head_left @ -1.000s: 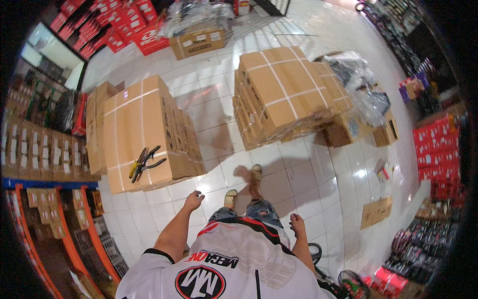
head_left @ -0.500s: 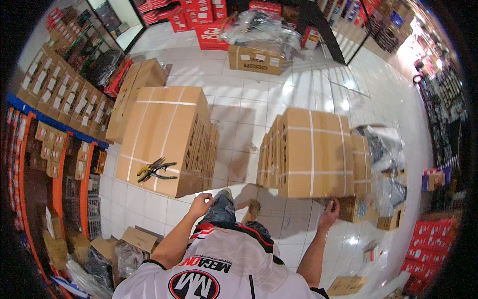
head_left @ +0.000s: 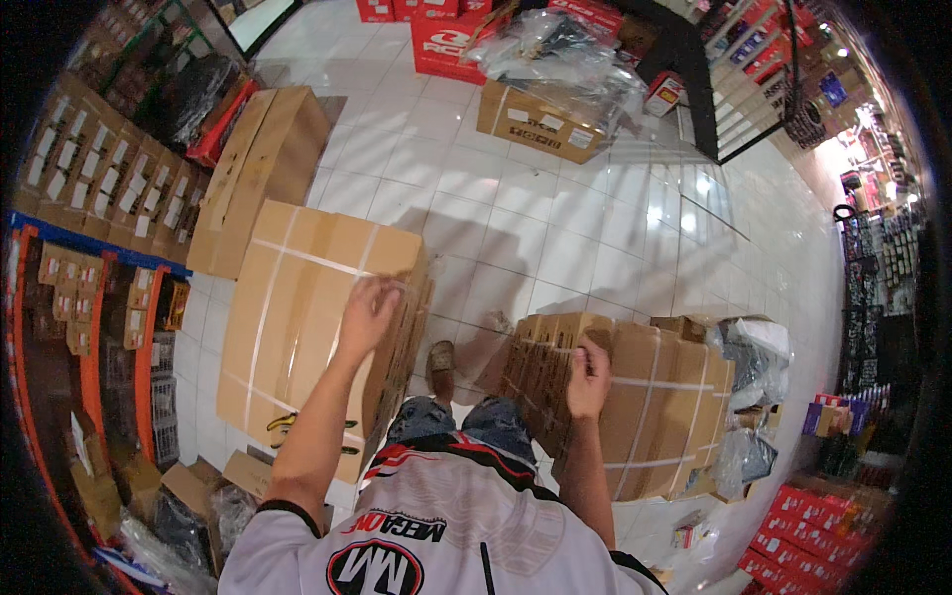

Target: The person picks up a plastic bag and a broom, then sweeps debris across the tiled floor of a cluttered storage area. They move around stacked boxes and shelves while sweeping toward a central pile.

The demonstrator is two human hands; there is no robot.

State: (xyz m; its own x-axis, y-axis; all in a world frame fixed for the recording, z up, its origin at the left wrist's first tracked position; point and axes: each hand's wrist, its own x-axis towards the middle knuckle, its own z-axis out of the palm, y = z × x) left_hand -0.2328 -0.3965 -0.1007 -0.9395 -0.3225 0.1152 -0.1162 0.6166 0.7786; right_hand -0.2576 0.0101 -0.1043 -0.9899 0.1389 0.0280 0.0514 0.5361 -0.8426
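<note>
My left hand (head_left: 369, 315) is over the right edge of a large strapped cardboard carton (head_left: 297, 288). Its fingers are loosely bent and nothing shows in them; whether they touch the carton is unclear. On the carton's near end lie pliers with a yellow handle (head_left: 282, 424), partly covered by my left forearm. My right hand (head_left: 589, 382) is above the left side of the right-hand group of strapped cartons (head_left: 635, 436). Its fingers are half curled and slightly apart, with nothing visible between them; contact with the cartons cannot be made out.
A tiled floor aisle (head_left: 466, 258) runs between the cartons. Ahead stands a brown box (head_left: 540, 124) under plastic-wrapped goods, beside a red box (head_left: 446, 50). Shelving with orange posts (head_left: 89, 367) is on the left, and red boxes (head_left: 813, 526) are stacked at the near right.
Both hands have moved up and inward in view, from my body's sides to above the cartons. My view has shifted and turned; the left forearm now covers part of the pliers.
</note>
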